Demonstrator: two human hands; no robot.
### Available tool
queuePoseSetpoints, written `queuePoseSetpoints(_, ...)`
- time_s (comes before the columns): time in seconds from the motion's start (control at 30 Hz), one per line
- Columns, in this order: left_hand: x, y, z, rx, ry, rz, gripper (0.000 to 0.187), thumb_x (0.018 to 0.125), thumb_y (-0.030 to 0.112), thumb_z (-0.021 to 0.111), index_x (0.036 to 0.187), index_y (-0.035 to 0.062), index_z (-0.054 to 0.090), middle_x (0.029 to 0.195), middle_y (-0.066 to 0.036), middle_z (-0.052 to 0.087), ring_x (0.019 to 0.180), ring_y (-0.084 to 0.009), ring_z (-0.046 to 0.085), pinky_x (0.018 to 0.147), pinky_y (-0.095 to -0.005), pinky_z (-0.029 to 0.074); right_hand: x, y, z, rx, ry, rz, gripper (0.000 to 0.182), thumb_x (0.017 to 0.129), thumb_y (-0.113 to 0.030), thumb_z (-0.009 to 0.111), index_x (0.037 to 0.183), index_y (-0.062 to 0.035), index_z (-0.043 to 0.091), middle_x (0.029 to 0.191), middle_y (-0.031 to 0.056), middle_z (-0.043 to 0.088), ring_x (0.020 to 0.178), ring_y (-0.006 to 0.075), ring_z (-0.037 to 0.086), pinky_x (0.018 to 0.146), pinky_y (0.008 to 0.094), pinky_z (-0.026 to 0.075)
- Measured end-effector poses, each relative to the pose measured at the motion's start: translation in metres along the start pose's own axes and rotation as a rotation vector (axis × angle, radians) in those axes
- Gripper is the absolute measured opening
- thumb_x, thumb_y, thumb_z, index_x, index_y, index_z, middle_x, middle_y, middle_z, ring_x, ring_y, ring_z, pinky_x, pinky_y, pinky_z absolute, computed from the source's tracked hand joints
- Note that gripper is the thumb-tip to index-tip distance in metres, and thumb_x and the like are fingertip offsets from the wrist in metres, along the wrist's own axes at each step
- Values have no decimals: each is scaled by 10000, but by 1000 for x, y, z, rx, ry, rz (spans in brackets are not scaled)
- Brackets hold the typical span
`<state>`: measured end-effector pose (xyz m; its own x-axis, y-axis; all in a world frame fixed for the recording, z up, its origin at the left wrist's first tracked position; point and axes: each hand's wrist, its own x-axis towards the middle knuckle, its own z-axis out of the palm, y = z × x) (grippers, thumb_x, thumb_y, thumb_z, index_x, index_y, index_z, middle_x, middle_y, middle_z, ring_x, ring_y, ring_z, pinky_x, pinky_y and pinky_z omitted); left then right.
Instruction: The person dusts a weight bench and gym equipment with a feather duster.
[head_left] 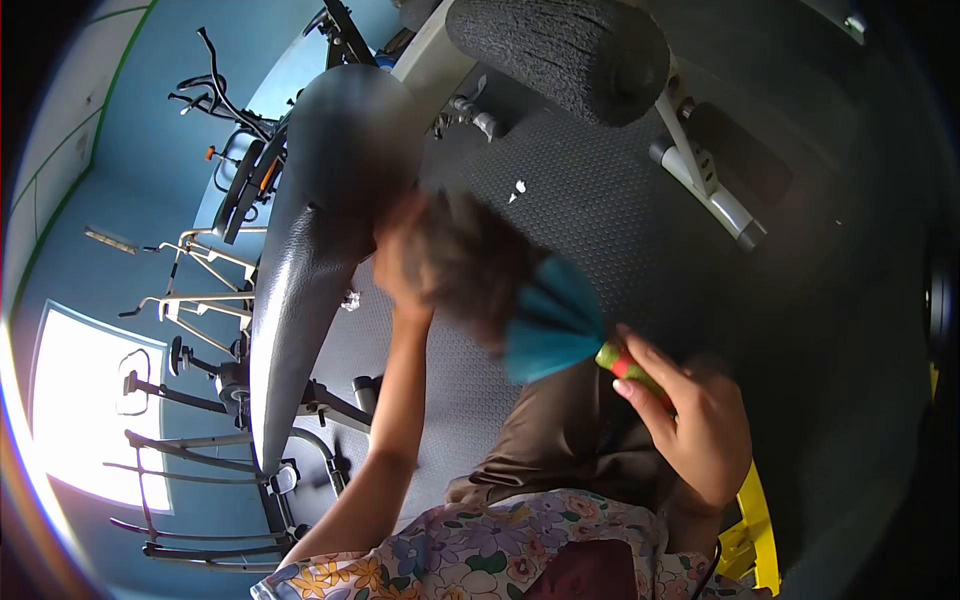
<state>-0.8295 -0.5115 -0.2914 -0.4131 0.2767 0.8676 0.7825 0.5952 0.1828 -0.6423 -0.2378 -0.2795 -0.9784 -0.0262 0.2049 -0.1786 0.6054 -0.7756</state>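
Note:
A duster with blurred brown feathers (pixel 470 260) and a teal collar (pixel 555 325) spans the middle of the view. My right hand (pixel 690 410), at the lower right, is closed round its green and red handle (pixel 622 362). My left hand (pixel 402 262) is beside the feathers, at the edge of a long dark padded seat (pixel 325 250). Its fingers are smeared by motion and partly hidden, so whether they grip the pad or the feathers cannot be made out. The pad's upper end is blurred.
A grey foam roller (pixel 570 55) on a machine frame is at the top. A metal foot (pixel 715 195) stands right of it. White scraps (pixel 518 188) lie on the textured floor (pixel 600 190). Exercise machines (pixel 215 300) stand at left, a yellow frame (pixel 755 530) at lower right.

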Motion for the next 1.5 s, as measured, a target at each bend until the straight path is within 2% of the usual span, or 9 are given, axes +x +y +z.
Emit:
queuePoseSetpoints(0.13,-76,-37,-64,454,191,-268,138,802,27,546,917,-30,596,928,-144,615,895,-278,561,823,-367,410,-6,9,25,185,27,54,370,849,-281,543,1174,-106,516,578,145,561,520,294,589,489,385,449)
queuePoseSetpoints(0.23,-60,9,-109,680,-59,101,87,790,-15,554,863,-48,589,782,-155,624,697,-254,604,677,-320,479,3,-11,43,377,-160,148,380,857,-197,538,1162,24,490,792,236,605,684,358,613,582,405,470)
queuePoseSetpoints(0.3,-56,45,-115,183,29,-32,84,816,11,531,800,-55,582,720,-167,611,658,-257,609,644,-325,493,5,-10,69,613,-352,121,436,887,-219,490,1245,12,398,726,255,584,628,364,607,556,423,466)
queuePoseSetpoints(0.37,-55,59,-178,485,-369,261,203,836,121,544,891,-75,542,754,-189,606,723,-262,615,663,-335,491,-1,-1,105,796,-380,-23,459,897,-171,464,1285,19,309,643,232,562,531,336,586,475,398,437)
queuePoseSetpoints(0.43,-125,17,-281,418,62,-336,458,804,267,602,1044,-97,462,923,-209,582,884,-277,587,737,-344,476,0,6,117,953,-396,-3,469,901,-178,463,1292,22,297,630,222,555,512,318,580,467,384,424)
queuePoseSetpoints(0.5,11,63,-187,755,-224,10,768,676,368,720,1183,-89,369,1075,-221,507,1027,-309,508,817,-384,436,-4,6,130,1120,-414,28,479,905,-186,462,1298,25,286,617,212,548,494,300,574,459,370,410)
queuePoseSetpoints(0.63,23,36,-185,858,-444,-416,1086,398,347,840,1267,-62,333,1179,-227,464,1110,-352,447,919,-413,367,-18,-12,149,1278,-613,204,424,919,-145,434,1302,1,327,639,5,407,524,66,387,470,229,366)
queuePoseSetpoints(0.8,36,49,-152,730,-383,-492,943,379,158,644,1273,1,388,1056,-192,583,957,-275,589,858,-376,441,-9,-25,167,1505,-695,244,421,938,-182,408,1324,-47,306,607,-24,382,456,17,341,404,172,292)
queuePoseSetpoints(1.5,47,42,-185,485,-612,-243,1011,409,110,677,1346,78,300,1318,-178,396,1194,-344,409,1003,-428,321,2,-74,177,1450,-697,485,446,933,-253,427,1334,-93,312,567,-31,379,410,21,326,362,167,267)
